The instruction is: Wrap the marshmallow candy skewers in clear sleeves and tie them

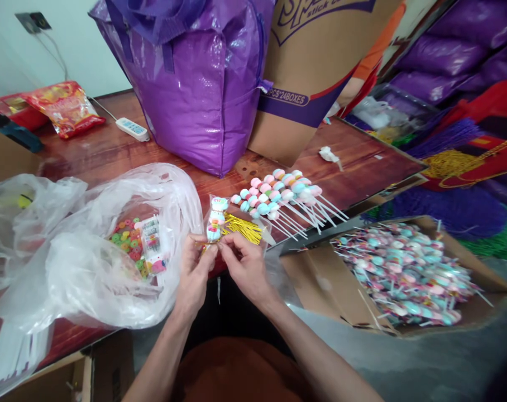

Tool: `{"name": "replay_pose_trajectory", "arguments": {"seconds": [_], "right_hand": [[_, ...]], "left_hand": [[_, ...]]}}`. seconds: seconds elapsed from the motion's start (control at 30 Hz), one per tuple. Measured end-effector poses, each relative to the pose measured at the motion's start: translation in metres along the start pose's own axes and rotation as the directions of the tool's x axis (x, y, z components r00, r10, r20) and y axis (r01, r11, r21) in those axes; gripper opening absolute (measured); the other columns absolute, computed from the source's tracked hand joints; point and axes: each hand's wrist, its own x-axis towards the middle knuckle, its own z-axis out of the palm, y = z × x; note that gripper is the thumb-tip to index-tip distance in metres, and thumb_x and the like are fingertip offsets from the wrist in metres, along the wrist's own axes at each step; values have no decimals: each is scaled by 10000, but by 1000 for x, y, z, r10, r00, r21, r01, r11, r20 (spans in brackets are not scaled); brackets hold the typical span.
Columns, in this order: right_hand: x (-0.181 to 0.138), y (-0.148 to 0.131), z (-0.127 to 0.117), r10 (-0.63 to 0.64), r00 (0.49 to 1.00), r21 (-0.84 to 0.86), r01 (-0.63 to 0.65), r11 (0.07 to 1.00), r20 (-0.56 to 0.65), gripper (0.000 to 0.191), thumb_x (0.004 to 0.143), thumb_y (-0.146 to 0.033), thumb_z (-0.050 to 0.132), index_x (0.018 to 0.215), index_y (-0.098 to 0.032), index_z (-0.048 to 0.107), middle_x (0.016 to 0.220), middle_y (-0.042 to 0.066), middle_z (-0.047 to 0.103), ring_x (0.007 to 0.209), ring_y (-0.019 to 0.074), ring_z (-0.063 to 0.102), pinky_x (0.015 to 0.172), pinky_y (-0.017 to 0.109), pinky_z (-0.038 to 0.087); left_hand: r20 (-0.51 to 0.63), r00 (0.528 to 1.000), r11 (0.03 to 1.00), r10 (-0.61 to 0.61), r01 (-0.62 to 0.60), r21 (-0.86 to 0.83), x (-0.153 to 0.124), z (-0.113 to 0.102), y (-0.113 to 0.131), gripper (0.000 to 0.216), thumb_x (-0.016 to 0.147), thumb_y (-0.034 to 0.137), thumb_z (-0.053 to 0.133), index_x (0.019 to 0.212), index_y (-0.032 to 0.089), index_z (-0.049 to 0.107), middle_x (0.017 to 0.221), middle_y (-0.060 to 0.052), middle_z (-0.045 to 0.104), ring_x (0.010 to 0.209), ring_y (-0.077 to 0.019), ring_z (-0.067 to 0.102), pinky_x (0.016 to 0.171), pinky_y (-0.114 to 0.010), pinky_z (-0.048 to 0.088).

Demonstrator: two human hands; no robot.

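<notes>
A marshmallow candy stick [216, 219] in a clear wrapper stands between my hands at the table's front edge. My left hand [195, 272] is closed and pinches the gathered lower end of its wrapper. Just right of it, my right hand [244, 267] is closed too, its thumb and fingertips pinching a thin gold twist tie [202, 243] across the wrapper's neck. The fingertips hide part of the tie. Behind my right hand lies a bunch of gold twist ties [244, 228] on clear plastic. Several unwrapped candy sticks [274, 192] lie in a heap beyond, white sticks pointing right.
A clear plastic bag [90, 279] with colourful ring candies [130, 240] lies left. A purple bag [190, 95] and a large carton [287, 123] stand behind. At lower right, a cardboard box [316, 273] holds wrapped candy sticks [408, 273]. A power strip [132, 129] lies at the back.
</notes>
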Motion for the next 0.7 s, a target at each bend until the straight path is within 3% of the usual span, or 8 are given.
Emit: {"name": "replay_pose_trajectory", "arguments": {"seconds": [0.13,0.2,0.3,0.4,0.5,0.57,0.63,0.7], "right_hand": [[-2,3,4,21,1000,2,-21,1000,18,195,955,-278,500,781,-199,540,731,-10,592,655,122,527,653,251,432],[-4,4,6,40,999,37,-41,998,29,205,974,-289,455,792,-205,495,770,-5,569,705,131,521,690,259,434],[-5,2,6,52,997,131,-58,990,49,190,977,-292,433,809,-208,465,813,0,529,772,141,508,744,270,444],[-1,-6,-2,-4,992,177,-19,984,129,171,969,-290,444,822,-207,469,849,9,509,805,146,500,768,278,445],[4,-13,-11,-107,969,139,77,987,223,174,973,-267,435,807,-215,432,788,-9,466,731,136,464,706,269,419],[5,-14,-12,-158,961,45,152,987,228,174,974,-236,415,802,-220,399,769,-13,443,709,137,444,683,270,398],[4,-13,-10,-169,966,-85,188,979,194,159,973,-217,391,814,-223,385,772,-4,444,710,144,443,676,277,389],[3,-13,-8,-152,977,-209,181,961,147,126,963,-215,384,837,-221,397,786,13,471,722,157,457,678,289,389]], "left_hand": [[-12,999,999,36,-36,10,2,2,-5,225,854,362,707,870,190,562,690,36,516,570,-69,396,528,-188,321],[2,1000,999,-8,8,-35,4,4,-3,277,835,388,727,810,170,558,653,37,493,526,-53,349,489,-177,280],[72,980,965,-186,196,-173,5,2,8,368,774,377,787,724,167,489,571,69,388,466,-33,222,434,-162,187],[222,904,860,-366,419,-290,4,-3,21,422,715,341,835,714,180,445,544,109,244,457,-33,102,397,-150,130],[322,848,815,-421,509,-278,2,-5,27,431,692,372,852,736,177,470,540,117,212,456,-34,81,383,-143,117],[287,879,869,-381,447,-214,0,-2,26,407,727,409,825,760,175,494,526,109,263,446,-36,128,389,-145,138],[160,954,955,-255,274,-111,-3,2,21,335,798,425,762,808,181,533,536,85,359,449,-46,231,411,-149,204],[28,997,996,-75,74,49,-8,5,14,250,864,419,692,857,190,592,621,42,498,533,-72,401,493,-164,342]]}}
